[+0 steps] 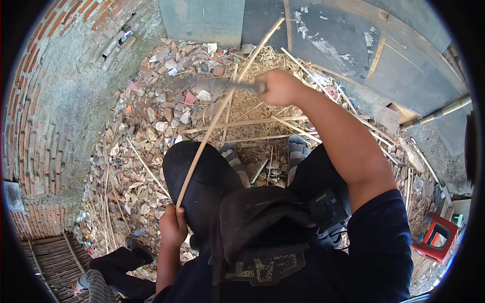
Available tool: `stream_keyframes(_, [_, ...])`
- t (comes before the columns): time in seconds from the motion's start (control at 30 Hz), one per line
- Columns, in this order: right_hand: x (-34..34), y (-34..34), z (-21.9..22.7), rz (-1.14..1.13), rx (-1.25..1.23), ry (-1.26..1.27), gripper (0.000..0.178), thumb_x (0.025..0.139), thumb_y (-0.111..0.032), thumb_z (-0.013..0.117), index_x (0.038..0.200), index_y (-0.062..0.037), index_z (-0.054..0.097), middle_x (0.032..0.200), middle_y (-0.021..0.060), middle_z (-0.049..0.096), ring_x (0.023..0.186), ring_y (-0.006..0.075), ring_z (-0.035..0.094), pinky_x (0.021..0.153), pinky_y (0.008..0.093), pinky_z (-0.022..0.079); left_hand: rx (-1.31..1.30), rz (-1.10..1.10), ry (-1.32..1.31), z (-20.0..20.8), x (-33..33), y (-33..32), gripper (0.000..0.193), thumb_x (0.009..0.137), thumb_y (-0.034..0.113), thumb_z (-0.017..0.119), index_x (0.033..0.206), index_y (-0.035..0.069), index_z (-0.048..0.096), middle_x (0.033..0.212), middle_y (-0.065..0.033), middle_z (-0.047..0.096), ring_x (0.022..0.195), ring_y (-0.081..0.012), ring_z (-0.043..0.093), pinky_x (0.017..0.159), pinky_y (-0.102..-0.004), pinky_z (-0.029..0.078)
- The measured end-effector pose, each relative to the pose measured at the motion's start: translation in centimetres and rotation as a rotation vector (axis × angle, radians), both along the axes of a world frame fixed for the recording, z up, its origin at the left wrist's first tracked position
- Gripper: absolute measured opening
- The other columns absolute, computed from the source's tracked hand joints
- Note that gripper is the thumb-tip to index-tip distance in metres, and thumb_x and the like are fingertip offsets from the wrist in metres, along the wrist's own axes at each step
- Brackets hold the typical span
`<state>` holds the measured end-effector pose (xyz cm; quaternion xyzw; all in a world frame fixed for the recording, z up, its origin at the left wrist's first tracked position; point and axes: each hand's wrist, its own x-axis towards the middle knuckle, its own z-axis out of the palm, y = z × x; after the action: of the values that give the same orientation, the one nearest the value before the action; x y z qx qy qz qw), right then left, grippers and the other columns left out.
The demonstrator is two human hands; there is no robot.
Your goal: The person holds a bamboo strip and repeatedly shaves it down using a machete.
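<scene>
In the head view, a long, pale bamboo strip (204, 146) slants from beside my left knee up to the far middle. My left hand (173, 226) grips its near end, with the thumb along it. My right hand (280, 87) is closed round the handle of a large knife (222, 83), whose blade points left and is smeared by motion. In the picture the blade crosses the strip's upper part; whether it touches cannot be told. A heap of curly bamboo shavings (278, 59) lies beyond my feet.
Broken stones and rubble (146, 126) cover the ground, with loose bamboo strips (237, 122) across it. A brick wall (35, 121) rises at left and grey panels (323, 45) at the back. A red stool (437, 238) stands at right; another person's dark-clothed leg (118, 270) is at lower left.
</scene>
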<state>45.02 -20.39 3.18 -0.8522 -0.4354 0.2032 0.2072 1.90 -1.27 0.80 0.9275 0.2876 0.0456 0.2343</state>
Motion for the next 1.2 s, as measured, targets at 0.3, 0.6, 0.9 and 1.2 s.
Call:
stream_keyframes(0.3, [3.1,-2.1,-1.1,-0.273,0.048,-0.116,0.026,0.077,-0.024,0.066,0.096,-0.0061,0.068,0.087,0.0160,0.070,0.088,0.0344,0.069,0.081,0.0439,0.054,0.045,0.002,0.070,1.7,-0.3,0.1,0.028,0.101,0.026,0.054,0.089,0.001,0.053,0.063,-0.0223,0.059,0.060,-0.0455,0.060,0.053,-0.0506,0.044])
stream_keyframes(0.6, [2.3,-2.5,1.7,-0.239,0.012,-0.719,0.022,0.079,-0.022,0.066,0.096,-0.0083,0.067,0.086,0.0101,0.072,0.083,0.0308,0.071,0.077,0.0465,0.055,-0.152,-0.027,0.001,1.6,-0.2,0.9,0.039,0.104,0.033,0.050,0.084,0.000,0.053,0.059,-0.0160,0.055,0.052,-0.0308,0.057,0.051,-0.0403,0.041])
stream_keyframes(0.9, [-0.5,-1.2,3.0,-0.240,-0.138,-0.333,0.023,0.093,-0.029,0.057,0.102,-0.0097,0.067,0.090,0.0121,0.072,0.081,0.0266,0.071,0.074,0.0419,0.057,-0.209,-0.028,-0.026,1.5,-0.4,0.9,0.039,0.104,0.034,0.048,0.084,0.000,0.053,0.059,-0.0152,0.054,0.052,-0.0273,0.054,0.052,-0.0390,0.040])
stream_keyframes(1.2, [-3.5,1.4,1.6,0.183,-0.048,-0.303,0.013,0.078,-0.021,0.067,0.088,-0.0127,0.068,0.073,0.0092,0.067,0.073,0.0267,0.069,0.068,0.0432,0.056,-0.208,0.010,-0.011,0.9,-0.4,0.6,0.038,0.105,0.031,0.045,0.082,0.001,0.050,0.062,-0.0117,0.048,0.056,-0.0199,0.047,0.054,-0.0371,0.038])
